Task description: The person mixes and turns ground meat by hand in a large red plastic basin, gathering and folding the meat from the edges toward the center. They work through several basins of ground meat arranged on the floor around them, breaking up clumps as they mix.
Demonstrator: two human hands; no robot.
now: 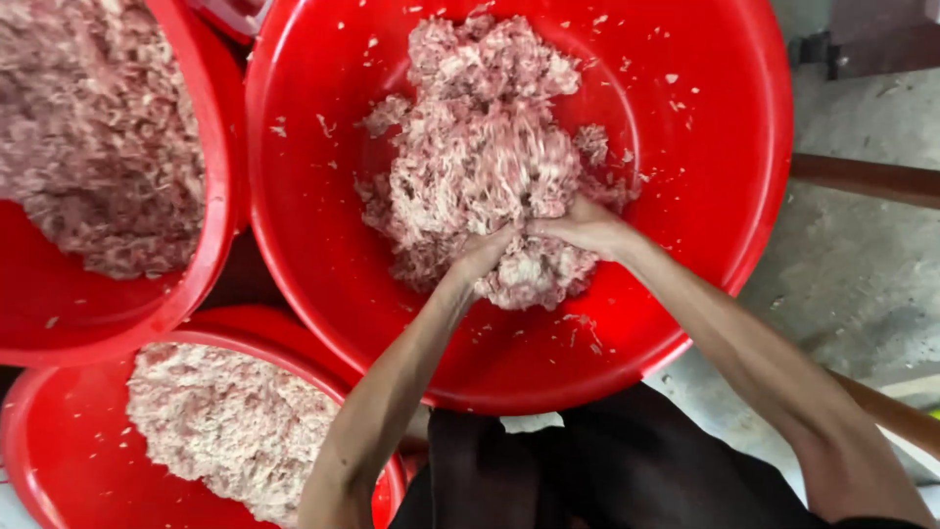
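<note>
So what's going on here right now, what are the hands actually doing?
A person is working both bare hands into a heap of pinkish minced meat in a large round red plastic basin. The left hand and right hand are side by side, dug into the near edge of the heap. Two more red plastic basins, upper left and lower left, also hold minced meat.
</note>
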